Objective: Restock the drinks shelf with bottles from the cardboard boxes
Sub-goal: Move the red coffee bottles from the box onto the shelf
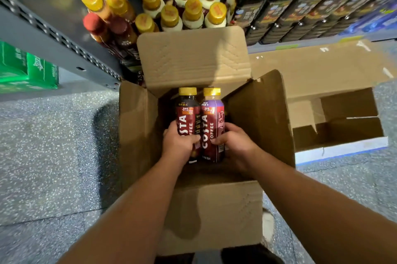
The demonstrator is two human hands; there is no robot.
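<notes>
An open cardboard box stands on the floor right below me, flaps spread. Inside its opening I hold two coffee bottles side by side, both with gold caps. My left hand grips the dark red bottle low on its body. My right hand grips the red and purple bottle the same way. The drinks shelf is just beyond the box, with several gold-capped and red-capped bottles standing on it.
A second, empty cardboard box lies open on the right. Tall dark bottles with white caps fill the shelf at upper right. A green carton sits under the shelf at left. The floor is speckled grey.
</notes>
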